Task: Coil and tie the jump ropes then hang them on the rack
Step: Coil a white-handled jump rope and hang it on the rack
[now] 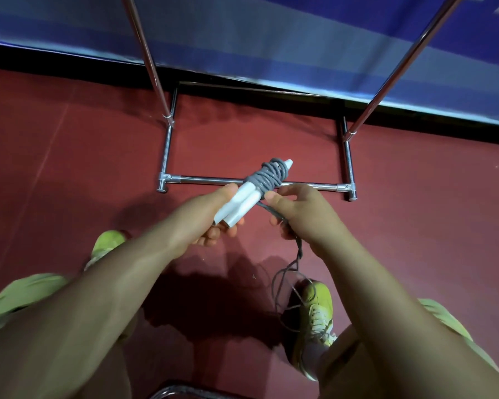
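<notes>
Now left hand (213,217) fingers curled round white handles (238,204), right hand (297,208) fingers pinching grey rope (268,175), loose end trailing near right shoe (314,315).

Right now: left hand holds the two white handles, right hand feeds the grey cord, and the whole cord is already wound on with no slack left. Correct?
Not quite. The left hand holds the two white handles and the right hand feeds the grey cord, but slack remains: the head view shows loose cord hanging from the right hand toward the shoe.
</notes>
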Motion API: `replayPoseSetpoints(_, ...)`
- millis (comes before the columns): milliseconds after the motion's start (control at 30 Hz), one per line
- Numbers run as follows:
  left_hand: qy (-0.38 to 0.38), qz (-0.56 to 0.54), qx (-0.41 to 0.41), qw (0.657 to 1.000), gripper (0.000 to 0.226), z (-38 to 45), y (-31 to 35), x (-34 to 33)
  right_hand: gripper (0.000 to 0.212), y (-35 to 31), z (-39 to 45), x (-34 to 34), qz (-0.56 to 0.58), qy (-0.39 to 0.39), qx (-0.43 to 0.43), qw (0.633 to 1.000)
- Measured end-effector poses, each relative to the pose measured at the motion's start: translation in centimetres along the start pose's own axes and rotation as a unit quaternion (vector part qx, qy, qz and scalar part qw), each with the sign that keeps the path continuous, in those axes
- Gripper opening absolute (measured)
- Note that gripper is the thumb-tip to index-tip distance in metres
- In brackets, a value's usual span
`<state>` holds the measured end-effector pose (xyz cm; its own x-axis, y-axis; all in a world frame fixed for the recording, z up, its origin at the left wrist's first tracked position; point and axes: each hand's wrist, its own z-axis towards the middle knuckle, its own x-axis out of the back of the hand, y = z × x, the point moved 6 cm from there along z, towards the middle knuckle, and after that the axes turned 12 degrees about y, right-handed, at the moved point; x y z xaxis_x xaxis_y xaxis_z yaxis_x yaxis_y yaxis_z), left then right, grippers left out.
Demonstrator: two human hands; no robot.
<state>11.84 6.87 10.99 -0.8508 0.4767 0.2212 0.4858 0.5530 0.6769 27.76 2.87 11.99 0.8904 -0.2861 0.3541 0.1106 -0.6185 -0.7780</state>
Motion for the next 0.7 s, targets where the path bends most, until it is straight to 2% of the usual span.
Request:
replayPoseSetpoints(100,0.033,0.044,-0.048,0.997,0.061,0.5,0.3,0.6,0.029,-0.4,-0.1,0.1,0.037,0.009,0.001,0.999)
replayPoseSetpoints(200,0.070,0.093,-0.076,0.990,0.075,0.9,0.2,1.4,0.012,-0.6,-0.3,-0.2,0.103,-0.005,-0.024,0.994)
replayPoseSetpoints(400,0.116,0.168,-0.127,0.971,0.067,0.6,0.7,1.7,0.022,-0.7,-0.8,-0.6,0.135,-0.021,-0.058,0.989)
replayPoseSetpoints(500,0.105,0.173,-0.127,0.971,0.067,0.6,0.6,1.5,0.024,-0.5,-0.9,-0.9,0.128,-0.033,-0.041,0.990)
replayPoseSetpoints(700,0.104,0.162,-0.116,0.974,0.053,0.6,0.5,1.4,0.034,-0.8,-0.6,-0.8,0.110,-0.024,-0.002,0.994)
